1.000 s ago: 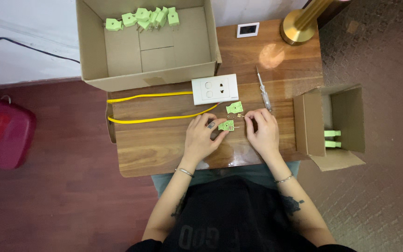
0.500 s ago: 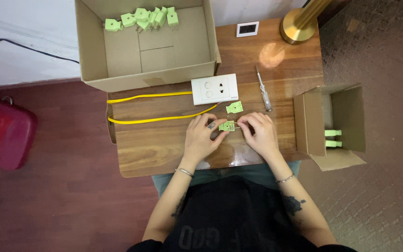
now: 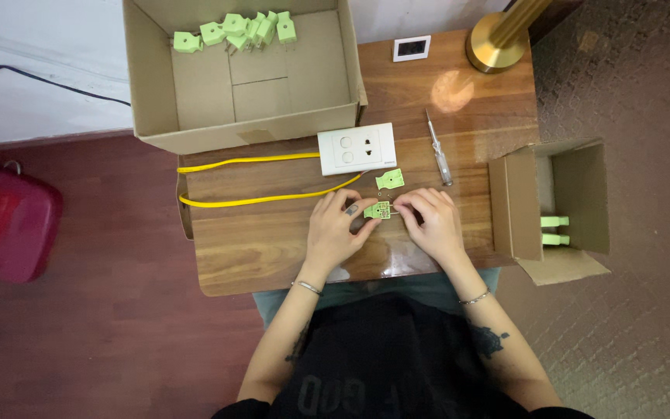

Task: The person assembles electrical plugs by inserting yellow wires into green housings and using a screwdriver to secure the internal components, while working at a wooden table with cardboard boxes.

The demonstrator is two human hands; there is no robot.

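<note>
A small green plug half (image 3: 378, 209) lies on the wooden table (image 3: 273, 240), pinched between the fingertips of my left hand (image 3: 339, 230) and my right hand (image 3: 429, 221). A second green plug piece (image 3: 389, 180) lies loose just above it. A white socket block (image 3: 357, 148) with a yellow cable (image 3: 257, 199) sits further back. A slim screwdriver (image 3: 438, 149) rests to the right of the socket, untouched.
A large open cardboard box (image 3: 234, 124) at the back holds several green plugs (image 3: 234, 29). A smaller box (image 3: 552, 206) at the table's right edge holds two green parts (image 3: 554, 230). A brass lamp base (image 3: 495, 45), a small white frame (image 3: 412, 48) and a red container (image 3: 5, 229) on the floor.
My right hand has shifted slightly left along the plug half; the fingers of both hands have adjusted their pinch. Everything else is still.
</note>
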